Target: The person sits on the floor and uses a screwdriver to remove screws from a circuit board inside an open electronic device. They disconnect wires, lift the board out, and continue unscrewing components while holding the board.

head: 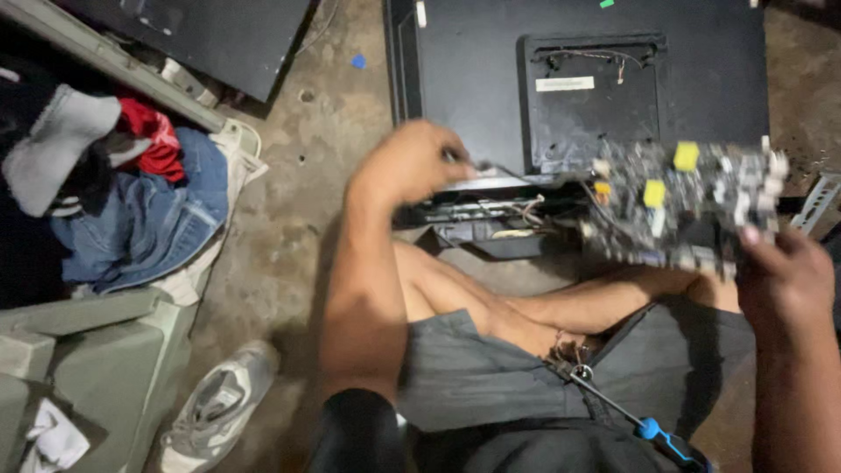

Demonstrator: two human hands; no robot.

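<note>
A: Circuit board [683,201], green-grey, crowded with small parts and two yellow blocks, is held up in the air at the right of the view, above the lap. Blurred.

B: Held by which hand?

A: Right hand [786,280]. Fingers are closed on the board's lower right edge, thumb seen on top near the corner. Firm grasp, as far as can be told through the blur.

B: Left hand?

A: Left hand [412,162] is raised over the near edge of the black television back [491,79], which is laid flat on the floor. Fingers are curled shut, pinched on something small and pale at the fingertips; what it is cannot be told. Thin wires [526,210] are seen running between the television's open edge and the board.

B: Anything on the lap?

A: Screwdriver [631,420] with a blue and black handle is laid across the grey shorts [473,368], shaft pointed up-left, untouched by either hand. A few small screws or bits seem to be gathered near its tip; too small to be sure.

B: Surroundings?

A: Bare concrete floor [289,219]. A grey sneaker [219,403] is seen at lower left. Clothes [140,210], jeans among them, are piled in a pale bin at left. Another dark panel [219,35] is leaned at top left.
</note>
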